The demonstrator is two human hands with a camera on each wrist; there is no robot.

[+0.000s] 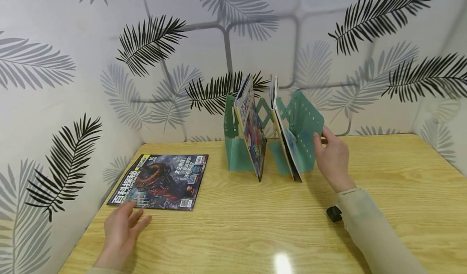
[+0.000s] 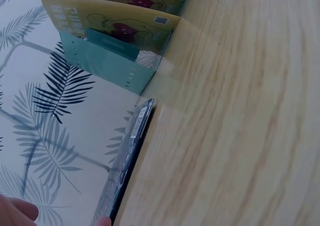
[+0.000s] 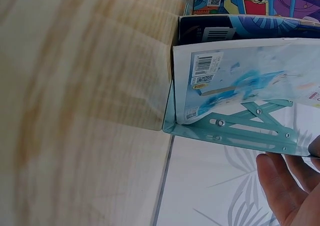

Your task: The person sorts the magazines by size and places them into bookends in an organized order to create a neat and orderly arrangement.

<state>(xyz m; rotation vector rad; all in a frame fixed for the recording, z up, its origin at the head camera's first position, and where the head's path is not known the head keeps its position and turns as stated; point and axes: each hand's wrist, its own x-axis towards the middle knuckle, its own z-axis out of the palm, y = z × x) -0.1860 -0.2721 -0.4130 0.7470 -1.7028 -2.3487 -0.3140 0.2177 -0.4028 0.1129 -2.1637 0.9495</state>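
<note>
A green expandable book rack (image 1: pixel 306 122) stands near the wall, with perforated end panels and a criss-cross linkage. At its right end panel my right hand (image 1: pixel 333 156) pinches the upper front edge; in the right wrist view the fingers (image 3: pixel 282 186) lie along the panel's outer side. Inside the rack, a magazine (image 1: pixel 251 132) leans toward the left panel, and thin magazines (image 1: pixel 282 134) lean left near the middle. A dark-covered magazine (image 1: pixel 164 180) lies flat on the table's left side. My left hand (image 1: pixel 122 231) is at its near left edge, fingers loosely spread and holding nothing.
The wooden table (image 1: pixel 233 225) meets a leaf-patterned wall (image 1: pixel 175 63) at the back and left. A small black object (image 1: pixel 333 213) sits beside my right sleeve (image 1: pixel 368 225).
</note>
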